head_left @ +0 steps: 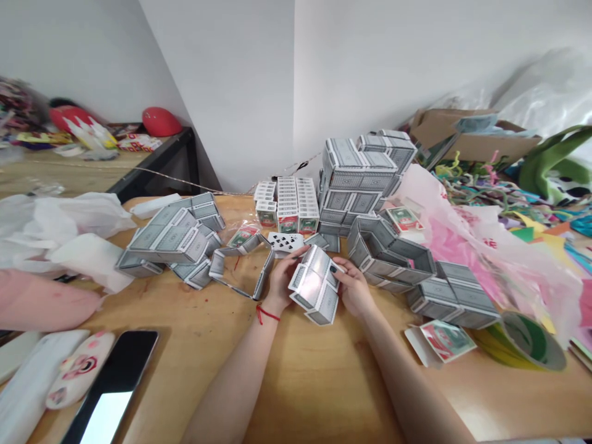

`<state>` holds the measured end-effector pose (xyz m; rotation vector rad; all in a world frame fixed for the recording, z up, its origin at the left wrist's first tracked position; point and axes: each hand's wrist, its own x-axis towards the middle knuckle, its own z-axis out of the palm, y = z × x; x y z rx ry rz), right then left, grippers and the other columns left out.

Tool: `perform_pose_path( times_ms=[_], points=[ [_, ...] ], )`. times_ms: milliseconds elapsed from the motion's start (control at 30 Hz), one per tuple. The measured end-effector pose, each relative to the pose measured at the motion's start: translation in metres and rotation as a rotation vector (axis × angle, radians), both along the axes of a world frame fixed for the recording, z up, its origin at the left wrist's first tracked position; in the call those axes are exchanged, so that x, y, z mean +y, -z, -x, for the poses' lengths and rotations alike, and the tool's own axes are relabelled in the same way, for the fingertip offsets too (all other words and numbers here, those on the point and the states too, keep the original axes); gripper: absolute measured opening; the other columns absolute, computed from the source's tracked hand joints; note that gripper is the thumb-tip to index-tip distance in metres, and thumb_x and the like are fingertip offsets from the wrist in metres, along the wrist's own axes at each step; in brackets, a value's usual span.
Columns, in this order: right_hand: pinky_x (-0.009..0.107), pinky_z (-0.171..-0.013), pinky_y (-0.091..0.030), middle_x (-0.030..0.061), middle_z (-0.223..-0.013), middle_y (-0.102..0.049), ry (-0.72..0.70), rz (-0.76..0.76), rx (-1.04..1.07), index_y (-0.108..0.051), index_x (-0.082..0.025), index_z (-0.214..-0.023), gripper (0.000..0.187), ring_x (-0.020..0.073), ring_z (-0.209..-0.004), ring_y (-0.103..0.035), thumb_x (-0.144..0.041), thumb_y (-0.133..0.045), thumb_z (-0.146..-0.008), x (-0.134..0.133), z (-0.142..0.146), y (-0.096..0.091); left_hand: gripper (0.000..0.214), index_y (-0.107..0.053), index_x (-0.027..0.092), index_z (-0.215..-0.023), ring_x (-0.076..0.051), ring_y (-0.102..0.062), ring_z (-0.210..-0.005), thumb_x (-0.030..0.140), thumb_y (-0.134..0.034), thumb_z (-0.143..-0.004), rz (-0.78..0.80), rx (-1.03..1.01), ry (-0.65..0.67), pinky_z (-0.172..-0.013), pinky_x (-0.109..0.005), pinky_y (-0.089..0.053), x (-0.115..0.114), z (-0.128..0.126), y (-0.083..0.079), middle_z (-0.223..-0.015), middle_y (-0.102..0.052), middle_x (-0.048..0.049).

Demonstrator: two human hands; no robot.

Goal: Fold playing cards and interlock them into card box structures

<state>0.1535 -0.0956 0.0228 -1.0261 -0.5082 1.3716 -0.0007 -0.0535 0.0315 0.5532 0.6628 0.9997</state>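
Noting phone [111, 382] lying near left on worktop [324, 382]. Observing left hand [281, 280] and right hand [355, 290] holding card block [314, 287] mid-worktop, each grip pinching one side of it. Recording spade card [285, 242] lying just beyond, card stacks [356, 179] standing far right.

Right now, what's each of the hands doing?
Left hand: closed on the card block.
Right hand: closed on the card block too.

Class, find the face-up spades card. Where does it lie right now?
In the head view, the spades card lies flat on the table, just beyond the left hand and in front of the stacked card packs.
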Motion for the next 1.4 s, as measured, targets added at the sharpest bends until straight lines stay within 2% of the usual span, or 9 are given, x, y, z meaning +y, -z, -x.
perform_pose_path(
  times_ms=[100,200,300,433,567,800,933,1100,1400],
  points=[
    [0.021,-0.049,-0.037,-0.0024,-0.070,-0.063,-0.001,0.017,-0.042,-0.060,-0.021,-0.093,0.042,0.0096,-0.054,-0.050,-0.025,-0.076,-0.054,0.001,-0.004,-0.002,0.045,-0.061,0.011,-0.110,-0.018,-0.062,-0.074,0.036,-0.057,-0.073,-0.009,-0.015,0.071,-0.063,-0.024,-0.042,0.004,0.001,0.001,-0.088,-0.068,-0.0079],
    [0.022,-0.053,-0.039,-0.0013,-0.073,-0.065,-0.003,0.036,-0.106,-0.061,-0.020,-0.092,0.043,0.0110,-0.057,-0.053,-0.027,-0.077,-0.053,0.000,-0.004,-0.002,0.047,-0.061,0.014,-0.110,-0.014,-0.060,-0.067,0.028,-0.066,-0.066,-0.036,0.116,0.119,-0.058,-0.021,-0.039,0.005,0.004,0.001,-0.085,-0.068,-0.0045],
    [0.023,-0.058,-0.039,-0.0007,-0.073,-0.065,-0.020,0.060,-0.182,-0.062,-0.019,-0.084,0.035,0.0118,-0.061,-0.054,-0.031,-0.076,-0.054,-0.001,-0.003,0.000,0.050,-0.059,0.017,-0.112,-0.011,-0.058,-0.064,0.019,-0.067,-0.062,-0.034,0.184,0.185,-0.059,-0.020,-0.040,0.003,0.005,-0.001,-0.086,-0.067,-0.0023],
    [0.023,-0.053,-0.035,-0.0025,-0.063,-0.058,-0.054,0.086,-0.244,-0.059,-0.018,-0.071,0.030,0.0103,-0.054,-0.047,-0.038,-0.075,-0.056,-0.002,-0.004,-0.001,0.051,-0.057,0.020,-0.113,-0.010,-0.058,-0.063,0.015,-0.065,-0.063,-0.030,0.168,0.222,-0.061,-0.020,-0.042,-0.001,0.005,-0.003,-0.085,-0.067,-0.0012],
    [0.022,-0.049,-0.030,-0.0043,-0.056,-0.049,-0.094,0.068,-0.272,-0.053,-0.018,-0.063,0.032,0.0086,-0.050,-0.039,-0.041,-0.074,-0.057,-0.002,-0.005,-0.004,0.047,-0.059,0.017,-0.108,-0.011,-0.059,-0.058,0.014,-0.065,-0.061,0.067,0.066,0.334,-0.055,-0.021,-0.042,-0.004,0.003,-0.001,-0.077,-0.067,-0.0021],
    [0.022,-0.049,-0.024,-0.0051,-0.054,-0.043,-0.153,0.037,-0.401,-0.052,-0.017,-0.061,0.033,0.0079,-0.050,-0.034,-0.045,-0.070,-0.060,-0.003,-0.005,-0.003,0.023,-0.064,0.009,-0.082,-0.015,-0.060,-0.054,0.016,-0.066,-0.060,0.218,0.130,0.326,-0.051,-0.022,-0.043,-0.003,0.000,0.010,-0.057,-0.063,-0.0031],
    [0.022,-0.048,-0.024,-0.0056,-0.052,-0.039,-0.144,-0.006,-0.476,-0.051,-0.018,-0.060,0.032,0.0081,-0.049,-0.032,-0.044,-0.069,-0.060,-0.005,-0.003,-0.006,0.011,-0.063,0.009,-0.068,-0.013,-0.058,-0.048,0.013,-0.065,-0.058,0.209,0.141,0.351,-0.052,-0.023,-0.043,-0.003,0.002,0.012,-0.050,-0.060,-0.0017],
    [0.022,-0.047,-0.025,-0.0052,-0.050,-0.039,-0.113,-0.037,-0.580,-0.050,-0.018,-0.057,0.032,0.0086,-0.048,-0.032,-0.045,-0.068,-0.061,-0.007,-0.003,-0.013,0.013,-0.063,0.010,-0.065,-0.011,-0.055,-0.045,0.010,-0.065,-0.052,0.144,0.136,0.370,-0.050,-0.022,-0.042,-0.003,0.002,0.009,-0.050,-0.060,-0.0008],
    [0.022,-0.046,-0.026,-0.0029,-0.051,-0.042,-0.074,-0.056,-0.775,-0.056,-0.017,-0.058,0.026,0.0098,-0.050,-0.035,-0.041,-0.064,-0.066,-0.012,-0.005,-0.024,0.012,-0.064,0.008,-0.065,-0.010,-0.052,-0.043,0.013,-0.063,-0.055,0.134,0.168,0.411,-0.045,-0.021,-0.036,-0.003,0.004,0.013,-0.053,-0.061,-0.0028]
  ],
)
